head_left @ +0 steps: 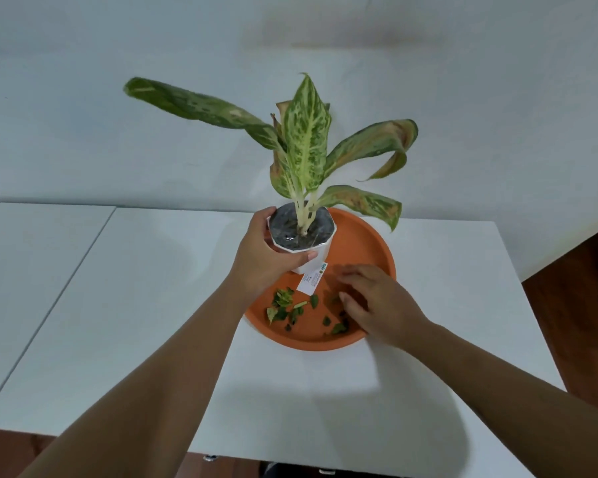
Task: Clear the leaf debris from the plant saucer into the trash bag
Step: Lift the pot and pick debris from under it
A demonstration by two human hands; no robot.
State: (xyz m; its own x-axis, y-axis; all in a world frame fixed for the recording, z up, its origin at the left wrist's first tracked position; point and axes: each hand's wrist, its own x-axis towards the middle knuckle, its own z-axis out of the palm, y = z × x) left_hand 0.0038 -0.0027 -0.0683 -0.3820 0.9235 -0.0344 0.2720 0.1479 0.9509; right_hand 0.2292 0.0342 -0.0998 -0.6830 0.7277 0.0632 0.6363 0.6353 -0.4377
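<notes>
A round orange plant saucer (370, 243) lies on a white table. In its near half lie several small green leaf pieces (283, 307). A white pot (320, 257) with a tall variegated plant (306, 143) stands tilted at the saucer's far left. My left hand (266, 260) grips the pot's rim and side. My right hand (377, 301) hovers low over the saucer's near right part, fingers spread and slightly blurred, with nothing visibly in it. A white label (313, 279) hangs from the pot. No trash bag is in view.
The white table (446, 305) meets a second white table (32, 270) on the left, with a seam between them. A pale wall rises behind. Dark wooden floor (580, 305) shows to the right.
</notes>
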